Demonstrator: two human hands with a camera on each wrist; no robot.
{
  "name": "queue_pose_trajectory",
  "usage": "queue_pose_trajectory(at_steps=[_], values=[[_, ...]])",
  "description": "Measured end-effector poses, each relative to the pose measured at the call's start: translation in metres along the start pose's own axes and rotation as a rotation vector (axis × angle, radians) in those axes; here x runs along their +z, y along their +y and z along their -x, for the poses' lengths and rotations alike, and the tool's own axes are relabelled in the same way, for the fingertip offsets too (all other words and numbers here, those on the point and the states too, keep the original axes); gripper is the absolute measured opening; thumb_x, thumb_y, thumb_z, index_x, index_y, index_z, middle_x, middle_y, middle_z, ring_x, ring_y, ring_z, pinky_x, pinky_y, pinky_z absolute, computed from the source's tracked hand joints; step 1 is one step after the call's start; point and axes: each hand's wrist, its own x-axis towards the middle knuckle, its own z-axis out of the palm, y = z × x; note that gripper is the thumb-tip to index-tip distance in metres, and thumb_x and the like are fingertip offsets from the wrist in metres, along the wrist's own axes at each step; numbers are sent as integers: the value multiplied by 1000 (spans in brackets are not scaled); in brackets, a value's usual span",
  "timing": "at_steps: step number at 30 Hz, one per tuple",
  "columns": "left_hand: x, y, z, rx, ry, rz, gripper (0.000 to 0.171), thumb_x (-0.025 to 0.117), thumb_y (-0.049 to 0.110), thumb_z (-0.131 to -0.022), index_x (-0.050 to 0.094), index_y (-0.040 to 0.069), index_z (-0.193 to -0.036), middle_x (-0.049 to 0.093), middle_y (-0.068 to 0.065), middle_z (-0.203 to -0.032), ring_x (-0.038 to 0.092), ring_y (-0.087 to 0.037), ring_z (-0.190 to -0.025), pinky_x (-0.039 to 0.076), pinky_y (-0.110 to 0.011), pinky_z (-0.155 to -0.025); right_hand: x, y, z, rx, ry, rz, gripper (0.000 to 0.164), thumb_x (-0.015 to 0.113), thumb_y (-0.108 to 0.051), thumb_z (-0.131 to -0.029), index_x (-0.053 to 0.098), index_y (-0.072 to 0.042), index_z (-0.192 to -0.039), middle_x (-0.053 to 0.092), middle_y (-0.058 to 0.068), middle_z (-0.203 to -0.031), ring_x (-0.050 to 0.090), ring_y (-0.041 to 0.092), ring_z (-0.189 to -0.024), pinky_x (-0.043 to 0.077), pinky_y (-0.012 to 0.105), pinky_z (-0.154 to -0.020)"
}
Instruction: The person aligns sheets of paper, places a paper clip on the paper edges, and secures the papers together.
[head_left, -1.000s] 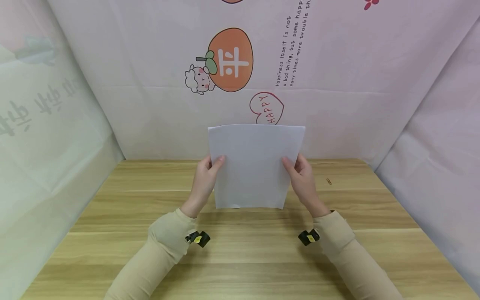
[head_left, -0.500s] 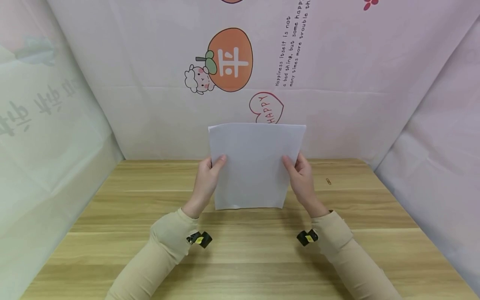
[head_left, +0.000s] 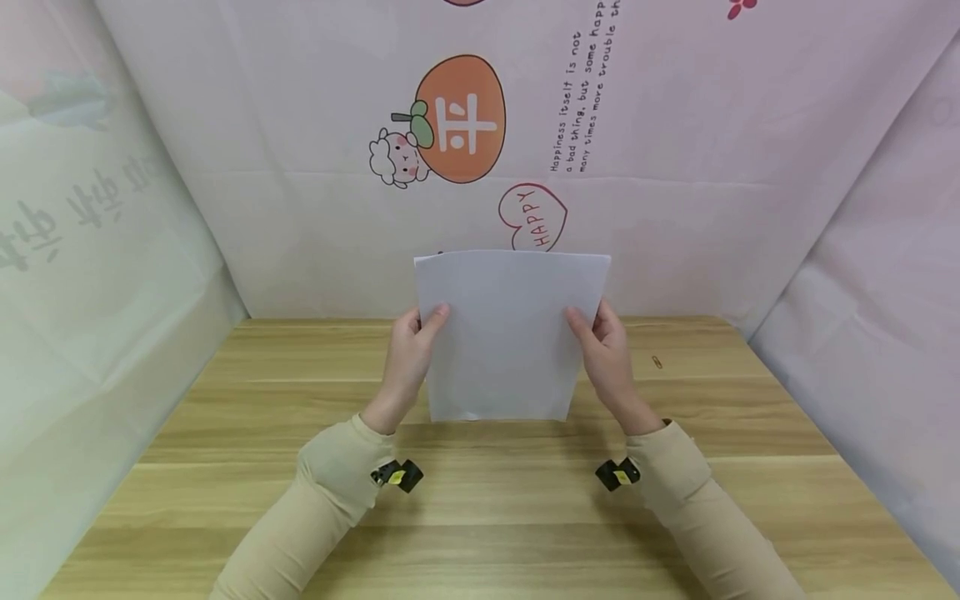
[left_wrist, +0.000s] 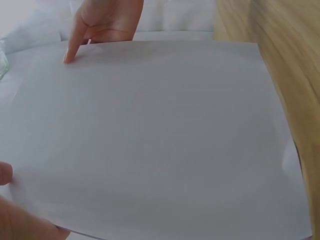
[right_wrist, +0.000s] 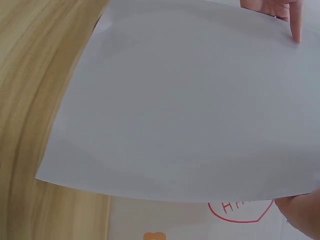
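Blank white paper [head_left: 510, 358] stands nearly upright in the middle of the head view, its lower edge close over the table. At its left edge my left hand [head_left: 408, 354] grips it, thumb on the near face and fingers behind. My right hand [head_left: 606, 354] holds the right edge the same way. The left wrist view is mostly filled by the paper [left_wrist: 160, 135], with the right hand [left_wrist: 110, 20] at its far edge. From the right wrist, the paper [right_wrist: 180, 105] shows slightly bowed, and the left hand's thumb [right_wrist: 296, 22] presses on it. Fingers behind the paper are largely hidden.
A small paper clip [head_left: 657, 362] lies on the wood-grain table [head_left: 495, 517], right of the right hand. A printed white cloth [head_left: 675, 233] hangs behind the table, and more cloth walls stand at both sides. Small black cameras [head_left: 397, 476] sit at both wrists.
The paper has shifted very slightly, its top edge up a little and then down again. Both hands keep their hold on its sides.
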Motion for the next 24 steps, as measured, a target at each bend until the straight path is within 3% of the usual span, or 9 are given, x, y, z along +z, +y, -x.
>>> queue_pose_trajectory(at_steps=[10,18,21,24], values=[[-2,13,-3,32,18,45,34,51,25,-98,60,0,-119,63,-15,-111,58,-16,-94,46,-31,-81,-2,-12,-5,-30,30,-12,38,49,-22,-99,47,-3,-131,61,-3,-113,60,11,-100,49,21,-81],[-3,15,-4,106,43,80,38,47,31,-99,62,2,-120,63,-7,-120,55,-15,-105,42,-31,-90,-2,-19,-6,-21,55,16,42,47,-28,-100,46,-3,-134,59,-2,-114,58,12,-102,49,21,-83],[-2,15,-5,122,37,106,39,46,31,-100,60,4,-124,60,-2,-130,54,-13,-114,39,-32,-96,-1,-21,-7,-11,60,26,44,46,-30,-100,45,-4,-135,59,-2,-115,58,12,-103,49,22,-83],[-2,16,-5,117,33,129,38,45,30,-100,60,5,-124,60,-1,-129,54,-12,-113,39,-32,-96,0,-22,-6,0,67,24,45,46,-32,-100,45,-4,-135,59,-1,-116,58,12,-104,49,21,-84]])
